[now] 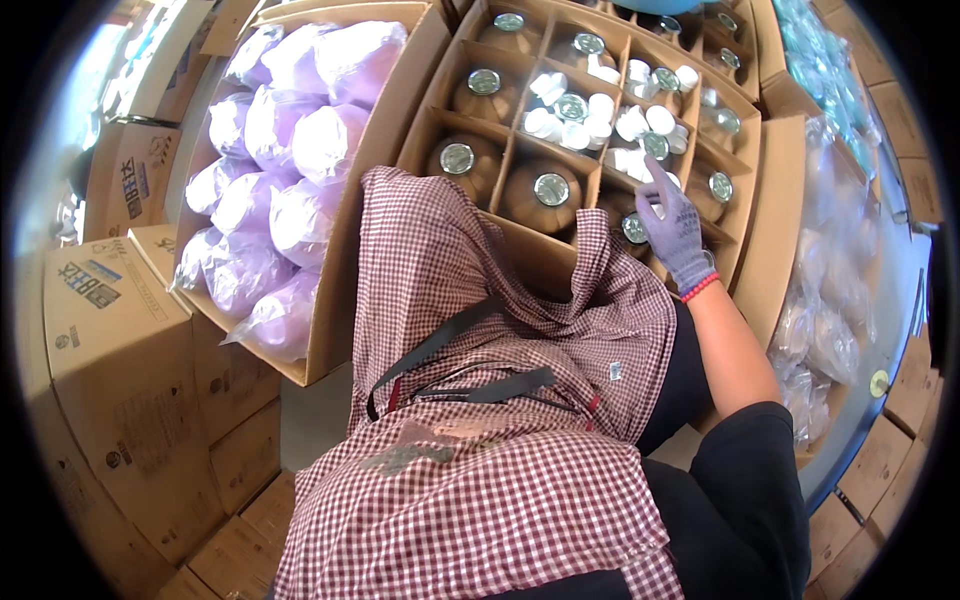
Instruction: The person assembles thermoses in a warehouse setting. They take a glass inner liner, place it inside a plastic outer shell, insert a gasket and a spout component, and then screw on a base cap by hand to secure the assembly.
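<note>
My right hand [672,225], in a grey-purple knitted glove with a red bead bracelet at the wrist, reaches over a divided cardboard box [575,258]. Its index finger stretches toward a pile of small white caps [659,120], and the thumb stands apart from it. Something white shows beside the thumb, too small to make out. Round clear bottles [540,203] stand upright in the box's compartments, their glassy round tops facing up. More white caps [543,124] lie around the bottle tops in a neighbouring compartment. My left hand is out of view.
An open carton [335,310] of purple items in clear plastic bags [265,130] stands at the left. Closed cartons [120,360] are stacked beyond it. To the right, another carton [768,240] holds clear-bagged items [830,290]. Teal bagged items [820,50] lie farther back.
</note>
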Motion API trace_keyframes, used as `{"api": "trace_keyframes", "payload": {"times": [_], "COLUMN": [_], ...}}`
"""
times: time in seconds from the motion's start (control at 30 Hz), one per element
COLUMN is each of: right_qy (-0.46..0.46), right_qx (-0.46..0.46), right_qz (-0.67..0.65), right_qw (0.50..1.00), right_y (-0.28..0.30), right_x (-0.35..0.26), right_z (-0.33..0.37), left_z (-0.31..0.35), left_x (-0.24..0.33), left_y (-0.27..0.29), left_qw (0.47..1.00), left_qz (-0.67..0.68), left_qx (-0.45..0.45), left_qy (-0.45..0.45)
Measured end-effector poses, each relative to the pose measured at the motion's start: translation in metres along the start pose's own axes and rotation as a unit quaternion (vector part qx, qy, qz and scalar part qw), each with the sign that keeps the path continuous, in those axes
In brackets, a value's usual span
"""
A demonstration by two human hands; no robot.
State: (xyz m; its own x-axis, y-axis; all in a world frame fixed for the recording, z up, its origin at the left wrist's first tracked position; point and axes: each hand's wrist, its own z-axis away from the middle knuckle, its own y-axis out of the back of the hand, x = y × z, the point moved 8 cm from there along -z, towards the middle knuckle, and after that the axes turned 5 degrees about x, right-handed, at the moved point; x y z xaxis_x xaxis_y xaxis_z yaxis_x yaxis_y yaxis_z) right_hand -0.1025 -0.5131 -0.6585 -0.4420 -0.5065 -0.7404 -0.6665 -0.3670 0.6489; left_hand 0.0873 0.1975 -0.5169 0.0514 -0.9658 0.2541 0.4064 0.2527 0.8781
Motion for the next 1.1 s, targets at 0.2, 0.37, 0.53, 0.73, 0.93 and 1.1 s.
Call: {"api": "trace_keyframes", "payload": {"times": [0.2,0.37,0.53,0.73,0.93,1.1], "right_qy": [-0.021,-0.017,-0.001,-0.007,0.031,0.042], "right_qx": [-0.034,-0.021,0.006,0.021,0.161,0.452], "right_qz": [0.046,0.043,0.033,0.027,-0.031,-0.021], "right_qw": [0.998,0.999,0.999,0.999,0.986,0.891], "right_y": [-0.005,-0.005,0.005,0.015,0.085,0.204], "right_x": [0.015,0.020,0.020,0.014,-0.011,-0.054], "right_z": [0.004,-0.001,0.001,-0.001,-0.003,0.109], "left_z": [-0.004,-0.054,-0.058,-0.045,-0.134,-0.178], "left_x": [0.028,0.175,0.269,0.301,0.255,0.198], "left_y": [0.004,-0.006,-0.037,-0.060,-0.016,-0.096], "left_qw": [0.999,0.955,0.898,0.842,0.837,0.843], "left_qz": [0.018,0.008,-0.021,-0.097,0.253,0.373], "left_qx": [0.017,-0.011,-0.057,-0.177,-0.389,-0.309], "left_qy": [-0.047,-0.297,-0.437,-0.500,-0.289,-0.232]}}
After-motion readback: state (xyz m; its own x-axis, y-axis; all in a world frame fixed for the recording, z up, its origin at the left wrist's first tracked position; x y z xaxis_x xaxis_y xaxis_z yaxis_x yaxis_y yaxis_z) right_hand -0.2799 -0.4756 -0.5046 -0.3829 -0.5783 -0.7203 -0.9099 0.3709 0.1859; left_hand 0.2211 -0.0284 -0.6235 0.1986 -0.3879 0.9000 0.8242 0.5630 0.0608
